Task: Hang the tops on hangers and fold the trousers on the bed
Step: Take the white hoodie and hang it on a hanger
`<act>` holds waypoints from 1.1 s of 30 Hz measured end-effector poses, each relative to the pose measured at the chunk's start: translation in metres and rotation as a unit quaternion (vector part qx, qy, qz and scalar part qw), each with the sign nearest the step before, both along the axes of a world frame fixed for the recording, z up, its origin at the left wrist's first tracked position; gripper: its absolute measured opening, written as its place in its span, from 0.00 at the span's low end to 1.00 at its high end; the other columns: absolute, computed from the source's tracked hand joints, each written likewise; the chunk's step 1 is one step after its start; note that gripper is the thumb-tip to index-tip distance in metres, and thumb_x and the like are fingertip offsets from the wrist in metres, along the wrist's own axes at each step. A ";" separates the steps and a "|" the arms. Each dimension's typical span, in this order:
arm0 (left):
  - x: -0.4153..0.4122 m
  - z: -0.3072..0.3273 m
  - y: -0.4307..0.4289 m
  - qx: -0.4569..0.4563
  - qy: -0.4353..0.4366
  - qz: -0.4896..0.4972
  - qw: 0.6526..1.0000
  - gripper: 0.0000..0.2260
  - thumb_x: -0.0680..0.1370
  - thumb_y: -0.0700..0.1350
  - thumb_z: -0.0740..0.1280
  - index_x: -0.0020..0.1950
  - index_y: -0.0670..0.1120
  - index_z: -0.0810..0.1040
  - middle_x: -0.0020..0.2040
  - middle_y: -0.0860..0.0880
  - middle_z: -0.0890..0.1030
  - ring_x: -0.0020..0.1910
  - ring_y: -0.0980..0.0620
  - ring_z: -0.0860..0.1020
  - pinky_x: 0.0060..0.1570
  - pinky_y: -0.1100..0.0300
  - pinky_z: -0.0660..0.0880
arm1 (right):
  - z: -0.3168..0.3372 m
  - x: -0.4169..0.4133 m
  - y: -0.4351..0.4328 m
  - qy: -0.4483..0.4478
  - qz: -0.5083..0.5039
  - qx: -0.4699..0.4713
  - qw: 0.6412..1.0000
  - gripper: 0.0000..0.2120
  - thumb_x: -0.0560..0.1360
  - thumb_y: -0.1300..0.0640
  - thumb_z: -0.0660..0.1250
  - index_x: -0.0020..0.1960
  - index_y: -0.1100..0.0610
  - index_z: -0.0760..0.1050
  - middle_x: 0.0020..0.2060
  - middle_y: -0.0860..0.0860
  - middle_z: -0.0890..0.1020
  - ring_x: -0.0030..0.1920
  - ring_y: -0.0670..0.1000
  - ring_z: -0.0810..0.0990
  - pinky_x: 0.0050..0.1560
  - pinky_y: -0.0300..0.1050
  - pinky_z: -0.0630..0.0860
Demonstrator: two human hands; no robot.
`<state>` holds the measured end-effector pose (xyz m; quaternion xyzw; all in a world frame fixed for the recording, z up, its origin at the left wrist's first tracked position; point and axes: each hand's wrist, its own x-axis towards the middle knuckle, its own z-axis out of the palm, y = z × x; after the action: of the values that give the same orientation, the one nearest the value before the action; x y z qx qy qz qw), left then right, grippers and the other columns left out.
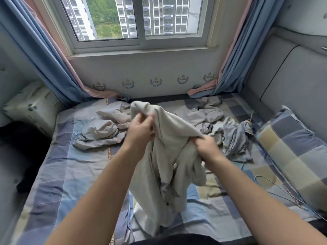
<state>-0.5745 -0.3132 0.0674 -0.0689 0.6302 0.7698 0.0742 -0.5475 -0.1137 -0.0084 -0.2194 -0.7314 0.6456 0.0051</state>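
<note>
Cream garment (169,156) held up over bed (70,174), in front of window (141,20), probably to shake open and find its shape. left hand (141,128) fingers (150,119) pinch top edge; right hand (207,147) fingers grip bunched fold lower down. Fabric soft, crumpled, hanging limp, hem touching bed; top or trousers unclear. Other clothes (100,133) lie closer to window.

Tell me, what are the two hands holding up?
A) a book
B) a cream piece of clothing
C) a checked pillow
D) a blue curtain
B: the left hand and the right hand both grip the cream garment, raised over the bed; the checked pillow lies untouched at the right.
</note>
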 end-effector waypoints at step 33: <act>0.038 -0.045 0.046 -0.016 -0.140 0.046 0.989 0.11 0.84 0.50 0.63 0.46 0.44 0.75 0.43 0.41 0.80 0.45 0.42 0.82 0.50 0.43 0.80 | -0.071 0.108 -0.045 -0.088 0.278 0.132 0.947 0.42 0.63 0.32 0.75 0.71 0.47 0.67 0.63 0.41 0.76 0.64 0.41 0.75 0.64 0.44 0.74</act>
<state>-0.5368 -0.2674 0.0225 -0.2059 0.6217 0.7454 0.1245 -0.4394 -0.1591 -0.0796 -0.0604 -0.8397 0.4971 -0.2102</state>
